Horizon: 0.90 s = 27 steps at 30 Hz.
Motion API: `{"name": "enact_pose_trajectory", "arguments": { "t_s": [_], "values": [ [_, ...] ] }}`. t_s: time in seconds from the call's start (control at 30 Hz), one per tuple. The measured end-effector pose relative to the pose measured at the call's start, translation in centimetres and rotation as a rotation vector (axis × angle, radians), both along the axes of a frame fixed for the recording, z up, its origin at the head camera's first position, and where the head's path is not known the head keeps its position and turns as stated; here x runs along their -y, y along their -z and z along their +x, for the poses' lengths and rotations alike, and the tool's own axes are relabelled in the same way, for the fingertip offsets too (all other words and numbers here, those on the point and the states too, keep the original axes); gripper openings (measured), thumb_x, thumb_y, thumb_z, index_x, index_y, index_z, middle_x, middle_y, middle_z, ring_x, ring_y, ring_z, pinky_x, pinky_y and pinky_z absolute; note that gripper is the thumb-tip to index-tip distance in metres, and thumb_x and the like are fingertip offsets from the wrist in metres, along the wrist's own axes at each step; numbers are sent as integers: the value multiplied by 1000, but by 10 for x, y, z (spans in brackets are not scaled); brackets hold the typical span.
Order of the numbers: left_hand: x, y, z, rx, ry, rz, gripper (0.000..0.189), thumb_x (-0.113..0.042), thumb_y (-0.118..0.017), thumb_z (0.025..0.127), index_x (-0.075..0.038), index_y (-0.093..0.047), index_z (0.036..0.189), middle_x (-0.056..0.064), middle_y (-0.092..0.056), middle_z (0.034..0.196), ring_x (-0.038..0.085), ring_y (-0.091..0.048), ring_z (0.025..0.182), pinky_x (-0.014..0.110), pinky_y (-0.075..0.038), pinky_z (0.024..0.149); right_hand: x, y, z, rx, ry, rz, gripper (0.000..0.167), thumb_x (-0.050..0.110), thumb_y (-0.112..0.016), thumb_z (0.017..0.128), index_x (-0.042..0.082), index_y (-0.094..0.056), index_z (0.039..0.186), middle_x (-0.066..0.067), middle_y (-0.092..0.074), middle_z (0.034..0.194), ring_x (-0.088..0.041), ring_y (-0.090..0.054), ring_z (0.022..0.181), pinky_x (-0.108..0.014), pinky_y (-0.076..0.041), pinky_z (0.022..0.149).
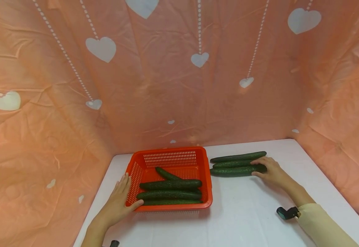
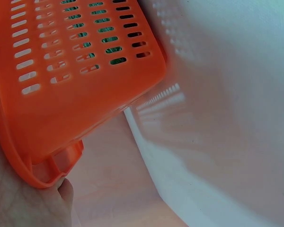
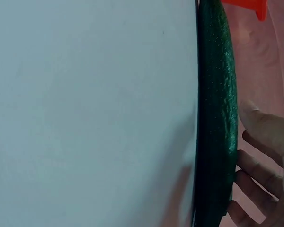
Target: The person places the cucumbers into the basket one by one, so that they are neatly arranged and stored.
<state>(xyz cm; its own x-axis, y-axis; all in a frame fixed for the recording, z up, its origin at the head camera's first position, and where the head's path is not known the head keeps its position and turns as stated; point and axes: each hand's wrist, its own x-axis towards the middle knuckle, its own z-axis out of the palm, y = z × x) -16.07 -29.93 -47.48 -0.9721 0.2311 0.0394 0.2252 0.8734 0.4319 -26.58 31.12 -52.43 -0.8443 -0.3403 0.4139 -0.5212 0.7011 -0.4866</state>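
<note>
A red plastic basket (image 1: 208, 192) with slotted sides holds several dark green cucumbers (image 1: 171, 184). My left hand (image 1: 116, 202) rests at its left side, fingers extended along the wall and thumb over the near-left corner. The left wrist view shows the basket (image 2: 85, 113) from outside, with part of the hand (image 2: 28, 198) against its rim. Right of the basket, 3 cucumbers lie side by side. Over the right end of the nearest cucumber (image 1: 233, 171) is my right hand (image 1: 272, 171). In the right wrist view its fingertips touch that cucumber (image 3: 217, 104), while the thumb stands slightly apart.
White cloth (image 1: 235, 212) covers the table. Pink-orange sheets (image 1: 167, 85) with white hearts hang behind and on both sides. The farthest loose cucumber (image 1: 239, 157) lies near the back edge, with the middle one (image 1: 229, 164) between it and the nearest.
</note>
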Motion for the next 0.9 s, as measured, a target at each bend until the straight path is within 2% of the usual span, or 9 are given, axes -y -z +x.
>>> {"name": "enact_pose_trajectory", "arguments": {
  "t_s": [0.27,0.5,0.6,0.73,0.8,0.9],
  "values": [
    [1,1,0,7,2,8,113,-63,-70,98,4,-14,170,22,-1,179,42,0,165,23,15,127,-3,5,-4,93,39,27,33,10,-89,87,1,-75,116,-18,-69,114,-51,-59,116,-74,-40,98],
    [1,1,-1,15,-1,5,112,-60,-70,98,3,-13,170,21,0,179,41,1,166,44,6,134,-2,6,-4,117,44,70,35,11,-90,86,3,-76,118,-16,-66,114,-45,-58,111,-68,-41,95],
    [1,2,-1,8,2,1,111,-59,-71,98,4,-13,170,22,0,179,42,0,166,38,9,133,-3,8,-3,115,39,101,36,13,-91,86,5,-77,119,-16,-65,115,-43,-58,110,-65,-42,92],
    [0,1,0,7,-2,6,111,-58,-71,98,5,-14,169,22,-1,179,43,0,165,30,12,131,-7,10,-2,102,30,141,37,15,-90,86,6,-77,119,-23,-63,122,-49,-57,114,-67,-42,89],
    [0,0,0,6,-2,5,111,-59,-71,98,5,-14,169,23,-1,179,43,0,165,33,11,132,-10,11,-1,98,39,158,37,15,-90,86,6,-76,120,-28,-62,126,-53,-56,116,-69,-42,89],
    [0,0,1,0,0,-1,111,-59,-71,98,6,-14,169,23,-1,179,43,0,165,29,12,130,-13,11,1,100,57,166,38,15,-89,86,7,-76,120,-30,-61,130,-55,-55,118,-70,-41,89]
  ]
}}
